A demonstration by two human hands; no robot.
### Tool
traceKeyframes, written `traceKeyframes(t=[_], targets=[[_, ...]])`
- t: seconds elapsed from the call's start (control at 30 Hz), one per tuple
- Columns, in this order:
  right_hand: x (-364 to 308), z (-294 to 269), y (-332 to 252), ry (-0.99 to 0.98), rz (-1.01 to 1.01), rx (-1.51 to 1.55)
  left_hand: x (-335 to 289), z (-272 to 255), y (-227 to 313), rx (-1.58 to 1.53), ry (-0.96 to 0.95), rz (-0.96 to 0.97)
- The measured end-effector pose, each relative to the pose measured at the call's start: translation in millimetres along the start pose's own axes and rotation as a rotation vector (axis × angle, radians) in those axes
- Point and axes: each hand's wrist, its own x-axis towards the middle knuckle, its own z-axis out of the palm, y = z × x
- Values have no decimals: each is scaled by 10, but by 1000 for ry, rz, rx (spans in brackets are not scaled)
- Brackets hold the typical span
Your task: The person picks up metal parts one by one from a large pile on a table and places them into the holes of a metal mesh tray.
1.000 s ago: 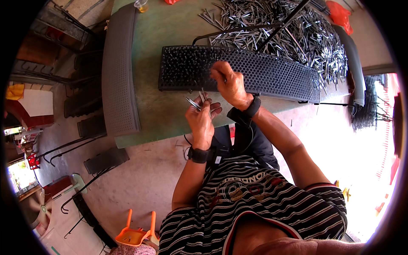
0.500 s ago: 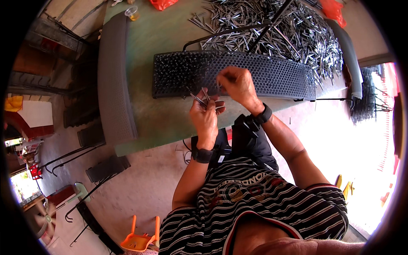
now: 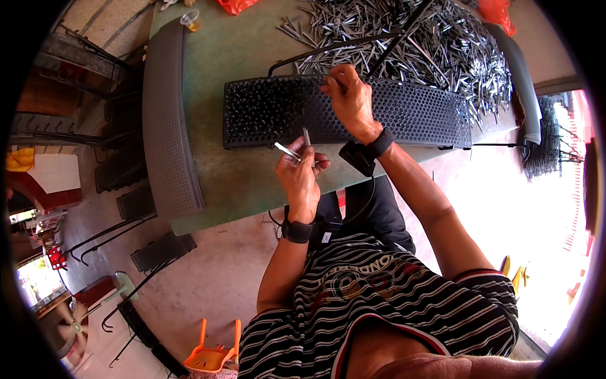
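A long black perforated panel [image 3: 410, 114] lies on the green table, its left part crowded with upright thin metal pieces [image 3: 259, 110]. Just off its near edge, my left hand [image 3: 300, 180] is closed around a few slim silver metal strips [image 3: 288, 151], which stick out at different angles. My right hand [image 3: 351, 104] is over the panel's middle, close to its far edge, beside the filled part. Its fingers are pinched together, and whatever they hold is too small or hidden to make out. Behind the panel spreads a large heap of loose metal strips [image 3: 410, 57].
A stack of grey perforated sheets [image 3: 167, 120] lies along the left of the green table [image 3: 227, 189]. Black metal rods [image 3: 341, 47] cross above the heap. A plastic cup [image 3: 190, 21] and red bags [image 3: 237, 5] sit at the back. An orange chair [image 3: 208, 357] stands below.
My right hand has moved away from my left hand, up toward the panel's far edge. My left hand has shifted slightly left and down, still holding the strips.
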Motion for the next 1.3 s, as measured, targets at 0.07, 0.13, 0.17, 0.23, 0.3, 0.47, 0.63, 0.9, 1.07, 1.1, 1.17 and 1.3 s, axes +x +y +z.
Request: traceKeyframes(t=[0.07,0.13,0.17,0.23,0.3,0.47,0.63,0.9,1.07,1.1,1.17,1.3], targets=[[-9,15,54,-31,-29,-64,-4,13,25,-14,14,-12],[-10,-9,99,-100,-90,-203,-6,21,43,-32,24,-22],[3,-16,107,-126,-204,-296,-2,19,44,-36,27,-29],[32,-23,108,-176,-433,-479,8,14,46,-43,34,-41],[-9,-35,4,-106,-325,-433,9,11,28,-53,37,-49],[-214,-276,-270,-659,108,-39,30,59,9,-93,-1,-36],[-263,-292,-284,-333,336,79,27,110,-23,49,-78,7],[-46,-100,-145,-75,-14,36,29,26,-67,323,-133,150],[-45,0,-67,-73,-69,9,52,-46,-62,152,-81,76],[-44,14,-64,-74,-86,0,49,-51,-49,135,-76,66],[-28,-5,-82,-78,-178,-160,33,-52,-12,100,-66,46],[-13,1,-43,-1,-203,-147,27,-41,21,101,-44,36]])
